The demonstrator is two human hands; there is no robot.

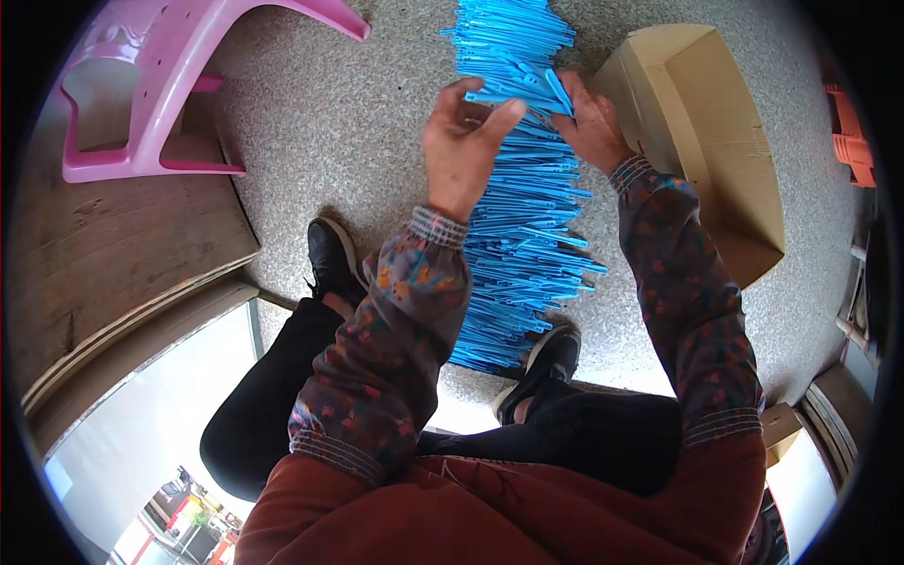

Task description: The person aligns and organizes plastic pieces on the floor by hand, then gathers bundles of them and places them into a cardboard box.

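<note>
A long row of thin blue plastic strips (527, 212) lies on the speckled floor, running from the top of the view down to my feet. Near its upper part, my left hand (463, 141) is curled at the left ends of some strips, its thumb raised. On the right side my right hand (591, 122) holds a few blue strips (557, 92) between thumb and fingers, one of them tilted. Between both hands lies a loose bunch of strips, slightly above the row. Patterned sleeves cover both forearms.
An open cardboard box (725, 141) stands right of the row. At the upper left is a pink plastic stool (155, 94) beside a wooden board (122, 254). My black shoes (331, 259) are below, and an orange-red object (850, 137) is at the far right.
</note>
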